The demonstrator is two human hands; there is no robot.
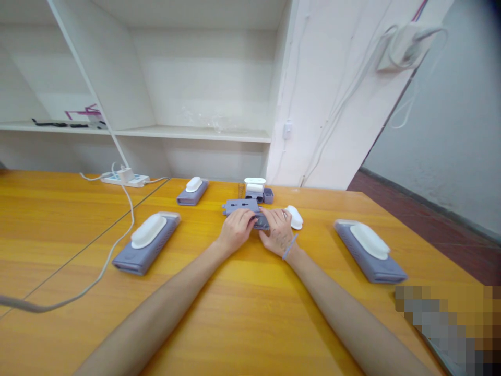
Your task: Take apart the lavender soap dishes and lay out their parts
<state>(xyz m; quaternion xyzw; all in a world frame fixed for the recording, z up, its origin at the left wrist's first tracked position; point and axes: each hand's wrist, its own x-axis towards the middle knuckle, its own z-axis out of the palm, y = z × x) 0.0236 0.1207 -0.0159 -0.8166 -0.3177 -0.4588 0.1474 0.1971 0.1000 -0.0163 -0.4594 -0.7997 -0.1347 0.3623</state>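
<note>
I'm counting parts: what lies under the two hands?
A flat grey-purple part pokes out from under the left hand and right hand; fingers cover its near side, so its full shape is hidden.

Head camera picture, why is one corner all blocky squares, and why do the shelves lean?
In the head view, the blocky patch at the lower right is blurred into squares, hiding what is there; the wide lens tilts the shelves and stretches the edges; the table shows soft glare; the left hand and right hand on the grey part look small and soft.
</note>
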